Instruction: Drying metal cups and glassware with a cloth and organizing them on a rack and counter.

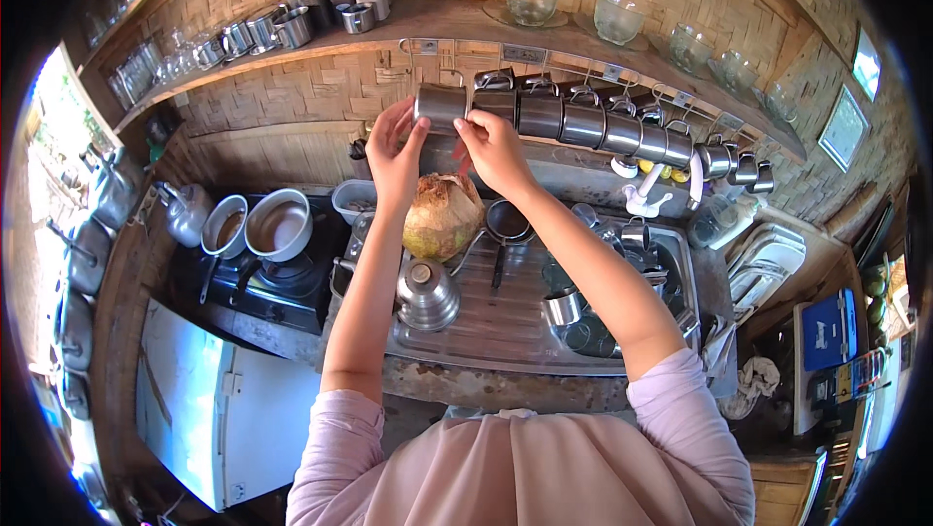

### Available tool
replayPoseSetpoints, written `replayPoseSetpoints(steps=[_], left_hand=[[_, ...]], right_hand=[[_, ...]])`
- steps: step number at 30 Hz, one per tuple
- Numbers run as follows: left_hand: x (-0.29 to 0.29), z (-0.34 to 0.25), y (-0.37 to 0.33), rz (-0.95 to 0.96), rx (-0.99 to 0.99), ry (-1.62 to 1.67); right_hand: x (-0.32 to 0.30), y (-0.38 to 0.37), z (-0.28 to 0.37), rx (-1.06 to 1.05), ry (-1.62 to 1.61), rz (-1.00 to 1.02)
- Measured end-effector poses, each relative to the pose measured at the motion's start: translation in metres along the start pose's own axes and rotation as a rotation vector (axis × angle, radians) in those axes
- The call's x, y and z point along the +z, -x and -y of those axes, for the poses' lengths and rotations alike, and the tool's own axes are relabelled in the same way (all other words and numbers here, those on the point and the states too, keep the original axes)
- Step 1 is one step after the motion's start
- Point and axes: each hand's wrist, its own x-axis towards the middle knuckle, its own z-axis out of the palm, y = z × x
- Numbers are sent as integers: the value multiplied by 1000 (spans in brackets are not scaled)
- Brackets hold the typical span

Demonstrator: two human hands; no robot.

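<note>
Coconut (442, 215) below, steel mug (439, 106) between left hand (394, 152), right hand (494, 145)

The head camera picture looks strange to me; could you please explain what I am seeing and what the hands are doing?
This is one view, from a wide fisheye camera worn on a person's head, looking down, so straight edges bend near the rim. No machine is involved: two bare hands reach up from the lower edge. The left hand and right hand together hold a steel mug at the end of a row of mugs hanging under a wooden shelf. Below lies a metal counter with a coconut, a kettle and a sink full of cups. To the left, two pans sit on a stove.
</note>
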Motion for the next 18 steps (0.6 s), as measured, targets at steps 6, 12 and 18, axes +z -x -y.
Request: replayPoseSetpoints(steps=[6,12,18], left_hand=[[-4,26,-30,-25,-90,55],[-9,52,-22,-80,-168,97],[-7,62,-12,-169,-219,129]], right_hand=[[23,-22,-14,168,-200,-108],[33,-20,-24,306,-274,-130],[37,-5,-24,530,-555,-122]])
